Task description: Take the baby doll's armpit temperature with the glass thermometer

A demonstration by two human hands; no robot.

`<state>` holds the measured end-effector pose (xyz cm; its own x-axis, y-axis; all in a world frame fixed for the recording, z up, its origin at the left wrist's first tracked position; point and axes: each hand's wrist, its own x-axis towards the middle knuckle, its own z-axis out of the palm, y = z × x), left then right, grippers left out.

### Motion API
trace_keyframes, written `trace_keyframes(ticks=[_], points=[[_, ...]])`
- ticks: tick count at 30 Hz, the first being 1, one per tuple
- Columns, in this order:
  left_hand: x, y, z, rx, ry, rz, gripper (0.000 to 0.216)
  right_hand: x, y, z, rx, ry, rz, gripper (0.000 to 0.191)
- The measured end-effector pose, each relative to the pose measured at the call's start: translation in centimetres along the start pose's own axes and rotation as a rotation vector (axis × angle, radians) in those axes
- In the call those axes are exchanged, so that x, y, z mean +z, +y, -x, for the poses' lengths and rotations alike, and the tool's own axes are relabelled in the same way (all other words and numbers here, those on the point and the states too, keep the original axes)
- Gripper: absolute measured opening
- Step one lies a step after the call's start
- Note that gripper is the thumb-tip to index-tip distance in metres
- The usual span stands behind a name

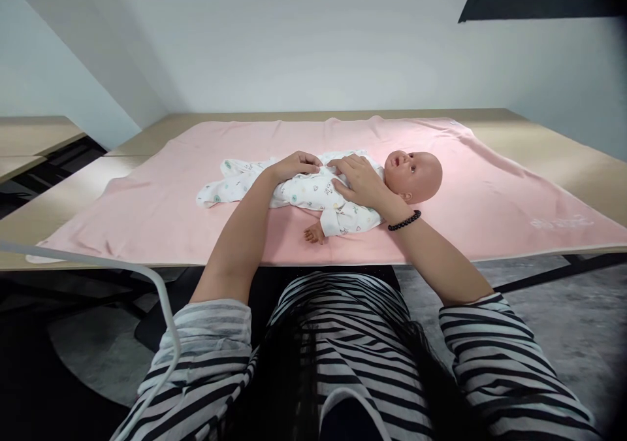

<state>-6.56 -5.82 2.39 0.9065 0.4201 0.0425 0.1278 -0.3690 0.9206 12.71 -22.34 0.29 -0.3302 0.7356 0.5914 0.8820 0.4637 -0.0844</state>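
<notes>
A baby doll lies on its back on a pink blanket, head to the right, dressed in a white printed sleepsuit. My left hand rests on the doll's belly with fingers curled, pinching the sleepsuit's front. My right hand lies on the doll's chest, fingers pressed on the fabric near the left hand. A black bead bracelet sits on my right wrist. The doll's near arm sticks out toward me with its small hand bare.
The blanket covers a wooden table set against a grey wall. A white cable curves in front of the table's near edge at left. Another table stands at far left. Grey floor shows below right.
</notes>
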Motion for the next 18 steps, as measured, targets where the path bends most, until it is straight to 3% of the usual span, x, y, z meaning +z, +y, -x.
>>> trace_keyframes(ticks=[7, 14, 18], points=[[0.3, 0.7, 0.1, 0.042, 0.005, 0.043, 0.014, 0.0, 0.2, -0.1, -0.035, -0.003, 0.044, 0.029], [-1.7, 0.8, 1.7, -0.011, -0.069, 0.119, 0.054, -1.0, -0.5, -0.1, 0.007, 0.063, 0.140, 0.030], [-2.7, 0.3, 1.9, -0.048, 0.015, 0.076, 0.037, -2.2, 0.1, -0.1, 0.112, 0.055, 0.155, 0.032]])
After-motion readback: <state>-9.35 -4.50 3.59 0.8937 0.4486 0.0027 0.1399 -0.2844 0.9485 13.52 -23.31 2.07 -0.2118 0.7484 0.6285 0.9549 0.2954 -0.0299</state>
